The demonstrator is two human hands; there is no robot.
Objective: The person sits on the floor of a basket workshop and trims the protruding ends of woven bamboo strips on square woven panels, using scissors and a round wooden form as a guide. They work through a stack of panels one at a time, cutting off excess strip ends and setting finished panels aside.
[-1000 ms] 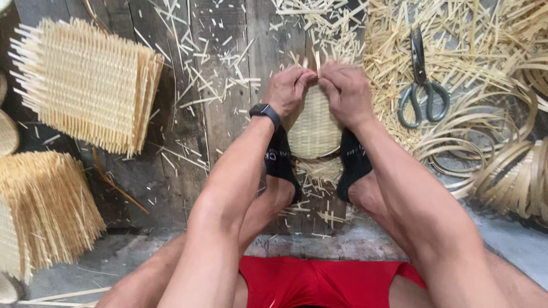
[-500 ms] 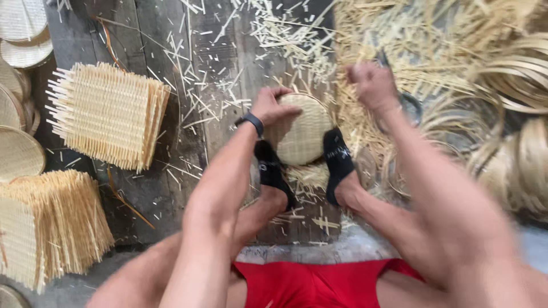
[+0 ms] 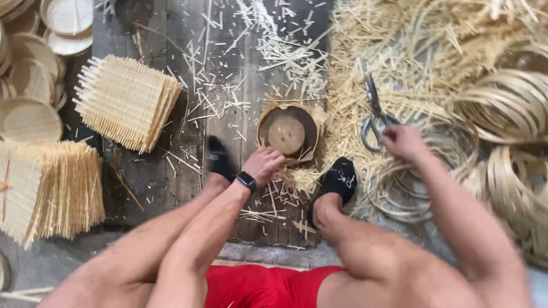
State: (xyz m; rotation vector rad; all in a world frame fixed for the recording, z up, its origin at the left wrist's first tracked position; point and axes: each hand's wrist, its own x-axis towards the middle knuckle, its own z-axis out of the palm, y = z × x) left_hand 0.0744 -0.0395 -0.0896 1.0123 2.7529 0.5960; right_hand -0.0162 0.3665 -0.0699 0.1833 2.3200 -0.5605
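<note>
Left hand (image 3: 264, 164) touches round mould (image 3: 287, 132); right hand (image 3: 403, 142) grips scissors (image 3: 374, 116).

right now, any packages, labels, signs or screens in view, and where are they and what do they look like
smartwatch: the only screen, on the wrist of the left hand near the round wooden mould; small dark rectangular face, black band, nothing readable.
No packages, labels or signs; only bamboo mats, hoops and scraps on the plank floor.
</note>
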